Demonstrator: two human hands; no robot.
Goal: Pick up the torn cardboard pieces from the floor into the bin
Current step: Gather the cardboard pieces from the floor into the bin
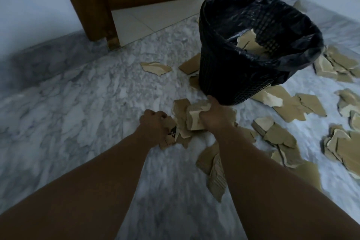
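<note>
One bin (pixel 243 76), black-lined, stands on the marble floor (pixel 87 103). Two torn cardboard pieces (pixel 247 42) show inside it. Loose pieces (pixel 282 134) lie on the floor, well over a dozen, mostly right of the bin. Right grip (pixel 216 114) is closed round a bundle (pixel 194 117) of pieces, just beside the bin's base. Left grip (pixel 153 122) has its fingers curled, pinching one printed piece (pixel 171 134) that lies on the floor.

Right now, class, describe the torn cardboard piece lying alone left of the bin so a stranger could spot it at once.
Find the black mesh bin on the marble floor. Left of its base, toward the wooden furniture leg, lies one cardboard piece. Unlike the heaped scraps elsewhere, it touches no other piece and shows a pale torn face rimmed in brown.
</note>
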